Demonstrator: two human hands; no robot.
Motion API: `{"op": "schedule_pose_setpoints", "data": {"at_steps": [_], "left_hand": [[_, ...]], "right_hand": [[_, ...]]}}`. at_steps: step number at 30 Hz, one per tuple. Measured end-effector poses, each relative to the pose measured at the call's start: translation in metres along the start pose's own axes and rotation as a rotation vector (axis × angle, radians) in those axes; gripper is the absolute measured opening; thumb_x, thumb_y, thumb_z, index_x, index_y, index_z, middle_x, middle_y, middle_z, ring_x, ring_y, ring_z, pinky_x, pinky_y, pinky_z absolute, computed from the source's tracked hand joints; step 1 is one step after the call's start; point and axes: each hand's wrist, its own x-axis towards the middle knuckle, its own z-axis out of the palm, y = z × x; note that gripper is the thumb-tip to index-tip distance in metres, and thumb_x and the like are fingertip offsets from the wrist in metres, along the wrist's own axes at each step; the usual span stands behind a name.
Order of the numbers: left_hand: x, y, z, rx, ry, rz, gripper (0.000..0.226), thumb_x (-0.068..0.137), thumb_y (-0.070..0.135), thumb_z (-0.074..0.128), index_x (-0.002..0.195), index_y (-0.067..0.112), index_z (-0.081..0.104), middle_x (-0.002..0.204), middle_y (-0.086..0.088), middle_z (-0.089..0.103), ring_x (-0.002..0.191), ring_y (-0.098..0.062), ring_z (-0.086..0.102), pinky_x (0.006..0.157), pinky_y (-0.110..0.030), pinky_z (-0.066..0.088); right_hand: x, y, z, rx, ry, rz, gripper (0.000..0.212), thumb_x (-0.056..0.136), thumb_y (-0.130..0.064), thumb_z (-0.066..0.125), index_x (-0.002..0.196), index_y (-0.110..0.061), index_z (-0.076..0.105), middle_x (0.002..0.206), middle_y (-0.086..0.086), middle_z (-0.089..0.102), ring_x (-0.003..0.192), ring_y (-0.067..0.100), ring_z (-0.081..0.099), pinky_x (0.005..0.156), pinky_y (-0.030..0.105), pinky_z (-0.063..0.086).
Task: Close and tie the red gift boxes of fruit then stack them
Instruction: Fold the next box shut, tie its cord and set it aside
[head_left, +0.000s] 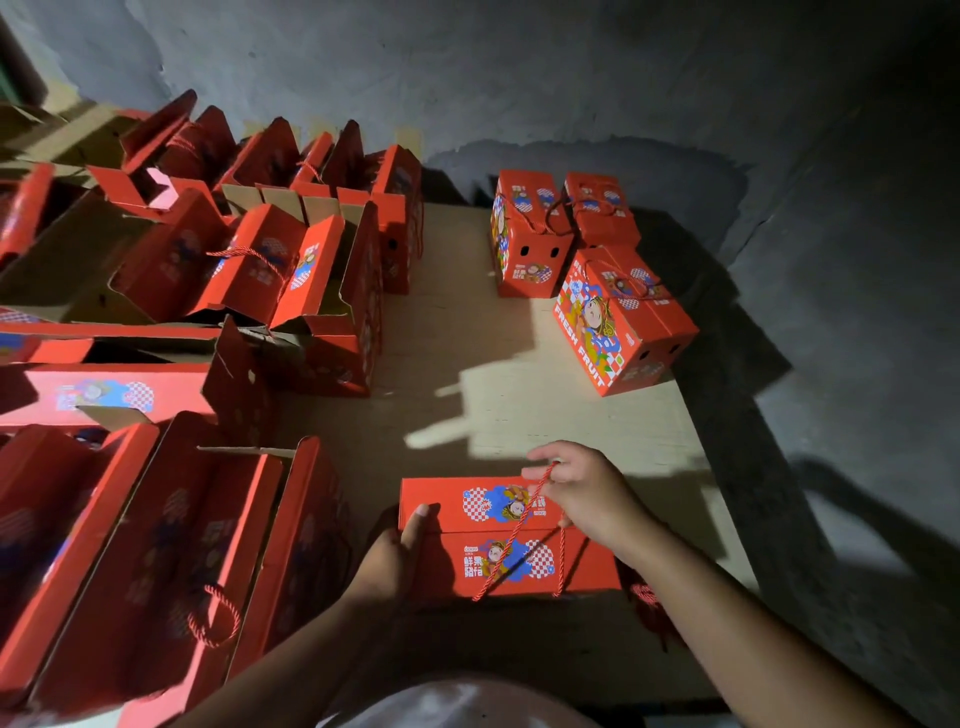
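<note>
A red gift box (467, 551) with its top flaps folded down lies on the cardboard floor sheet in front of me. My left hand (402, 551) rests against its left end, thumb on the top edge. My right hand (576, 486) pinches the red cord handle (524, 514) above the box's far right corner, and the cord runs diagonally down across the lid. Three closed, tied red boxes (621, 322) stand at the far right near the wall.
Several open red boxes (311, 291) with raised flaps and loose cords crowd the left side, from the back wall to the near left (171, 545). A grey concrete wall (571, 78) runs behind. Bare concrete floor (857, 415) lies to the right of the cardboard sheet (467, 364).
</note>
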Motion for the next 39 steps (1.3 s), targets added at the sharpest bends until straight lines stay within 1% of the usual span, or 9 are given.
{"op": "schedule_pose_setpoints", "data": {"at_steps": [3, 7, 12, 16, 19, 22, 24, 30, 39], "left_hand": [[-0.001, 0.001, 0.000, -0.036, -0.014, -0.033, 0.069, 0.083, 0.073, 0.048, 0.079, 0.005, 0.061, 0.047, 0.009, 0.055, 0.054, -0.009, 0.064, 0.052, -0.021, 0.042], [-0.002, -0.002, 0.002, -0.113, -0.037, -0.052, 0.054, 0.090, 0.068, 0.051, 0.081, 0.016, 0.064, 0.061, 0.007, 0.067, 0.055, -0.004, 0.063, 0.060, -0.023, 0.049], [0.002, -0.005, 0.001, -0.084, -0.021, -0.028, 0.057, 0.094, 0.066, 0.049, 0.085, 0.012, 0.067, 0.064, 0.005, 0.070, 0.056, -0.005, 0.066, 0.058, -0.023, 0.048], [0.003, -0.007, 0.003, -0.140, -0.041, -0.085, 0.063, 0.089, 0.071, 0.051, 0.086, 0.010, 0.067, 0.068, 0.002, 0.072, 0.065, -0.013, 0.070, 0.068, -0.032, 0.054], [0.000, -0.005, 0.003, -0.137, -0.023, -0.091, 0.066, 0.084, 0.076, 0.050, 0.086, 0.012, 0.068, 0.072, 0.000, 0.074, 0.069, -0.016, 0.072, 0.069, -0.031, 0.057], [0.000, -0.003, 0.002, -0.132, -0.011, -0.094, 0.066, 0.080, 0.078, 0.049, 0.088, 0.015, 0.068, 0.078, 0.004, 0.073, 0.072, -0.010, 0.071, 0.065, -0.026, 0.052], [0.002, -0.004, 0.001, -0.131, -0.039, -0.076, 0.064, 0.086, 0.073, 0.049, 0.094, 0.013, 0.069, 0.084, 0.004, 0.074, 0.075, -0.007, 0.072, 0.072, -0.028, 0.054], [0.006, -0.005, 0.000, -0.088, -0.074, -0.071, 0.066, 0.092, 0.071, 0.047, 0.104, 0.010, 0.069, 0.100, -0.005, 0.075, 0.093, -0.019, 0.072, 0.098, -0.044, 0.053], [0.005, 0.000, -0.003, -0.062, -0.081, -0.137, 0.068, 0.087, 0.077, 0.046, 0.103, 0.013, 0.066, 0.103, -0.005, 0.072, 0.094, -0.020, 0.071, 0.095, -0.041, 0.053]], "right_hand": [[0.028, 0.011, 0.008, -0.281, 0.044, -0.040, 0.019, 0.089, -0.010, 0.063, 0.095, -0.026, 0.072, 0.086, -0.006, 0.078, 0.074, 0.007, 0.074, 0.072, 0.038, 0.062], [0.057, 0.016, 0.018, -0.419, 0.097, -0.015, 0.003, 0.083, -0.031, 0.069, 0.082, -0.028, 0.070, 0.077, -0.005, 0.074, 0.072, 0.016, 0.072, 0.073, 0.039, 0.061], [0.081, 0.023, 0.019, -0.626, 0.130, 0.035, 0.029, 0.079, -0.054, 0.072, 0.095, -0.030, 0.070, 0.101, -0.009, 0.064, 0.096, 0.017, 0.064, 0.078, 0.029, 0.053], [0.098, 0.025, 0.011, -0.644, -0.093, 0.205, 0.051, 0.076, -0.070, 0.063, 0.098, -0.024, 0.065, 0.098, -0.005, 0.066, 0.091, 0.017, 0.063, 0.073, 0.031, 0.047], [0.105, 0.023, 0.007, -0.557, -0.234, 0.270, 0.042, 0.085, -0.059, 0.064, 0.093, -0.017, 0.067, 0.094, 0.003, 0.068, 0.092, 0.021, 0.065, 0.072, 0.032, 0.044], [0.113, 0.021, 0.013, -0.525, -0.278, 0.264, 0.048, 0.092, -0.037, 0.064, 0.132, -0.009, 0.063, 0.135, 0.012, 0.063, 0.126, 0.027, 0.058, 0.098, 0.035, 0.045], [0.115, 0.017, 0.019, -0.463, -0.287, 0.247, 0.050, 0.093, -0.020, 0.062, 0.143, -0.015, 0.057, 0.146, 0.008, 0.056, 0.133, 0.023, 0.052, 0.100, 0.029, 0.041], [0.113, 0.008, 0.028, -0.116, -0.291, 0.147, 0.050, 0.088, 0.009, 0.055, 0.129, -0.020, 0.062, 0.095, 0.006, 0.078, 0.094, 0.018, 0.069, 0.082, 0.032, 0.053], [0.063, -0.022, 0.010, -0.042, -0.295, -0.123, 0.048, 0.090, 0.009, 0.053, 0.123, -0.024, 0.064, 0.085, 0.003, 0.075, 0.081, 0.004, 0.066, 0.075, 0.013, 0.048]]}}
